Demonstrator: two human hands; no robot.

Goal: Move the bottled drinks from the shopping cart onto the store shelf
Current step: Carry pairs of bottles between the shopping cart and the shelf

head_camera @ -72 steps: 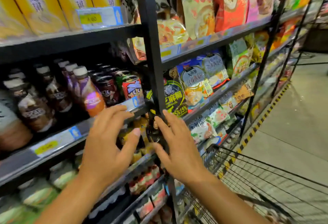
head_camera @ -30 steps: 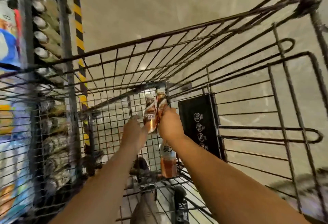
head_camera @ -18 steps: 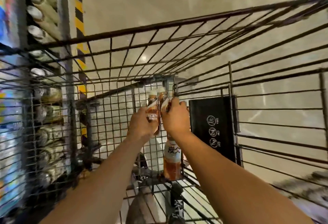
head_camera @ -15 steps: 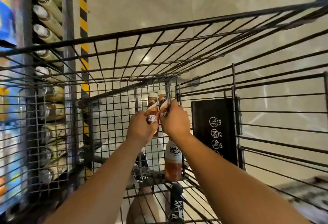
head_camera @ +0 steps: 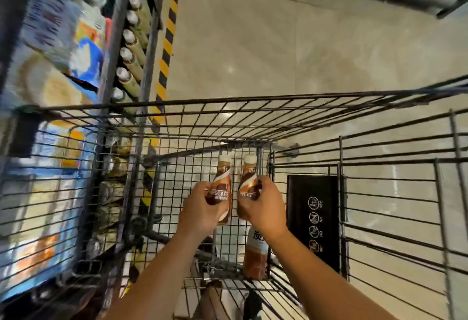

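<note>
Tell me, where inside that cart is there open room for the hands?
Most of the shopping cart floor is bare, from the black sign panel rightward. The crowded spot is the near corner, where the left hand and right hand each hold a coffee bottle above a standing bottle.

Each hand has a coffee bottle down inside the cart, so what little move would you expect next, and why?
Probably a lift straight up and out of the shopping cart, then a swing left toward the store shelf. The left hand grips one brown coffee bottle and the right hand grips another, both upright, below the cart's rim. A third bottle stands beneath, so it waits.
</note>
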